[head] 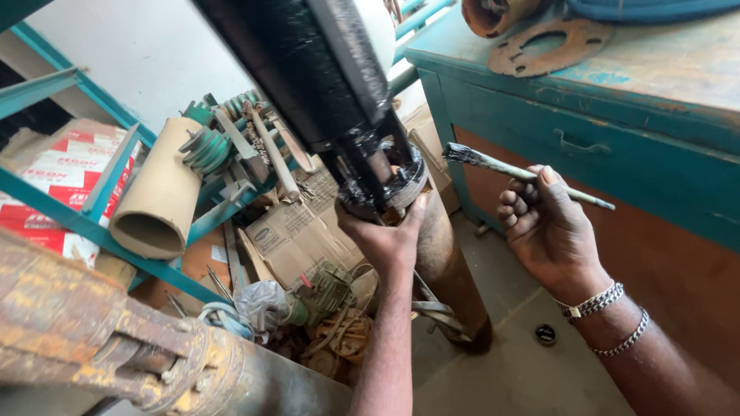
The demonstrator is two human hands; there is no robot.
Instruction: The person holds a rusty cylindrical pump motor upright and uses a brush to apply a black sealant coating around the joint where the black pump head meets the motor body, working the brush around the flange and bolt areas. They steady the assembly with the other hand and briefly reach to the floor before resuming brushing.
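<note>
The black-painted pump body slants down from twelve o'clock to centre, where the left hand grips its flanged lower end. At three o'clock the right hand pinches a paintbrush, black bristles pointing at the flange. A red-and-white carton sits at nine o'clock on the teal rack; a brown printed cardboard box lies below centre.

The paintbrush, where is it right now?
In the head view, the paintbrush is right of centre, held in the right hand, in front of the teal workbench.
</note>
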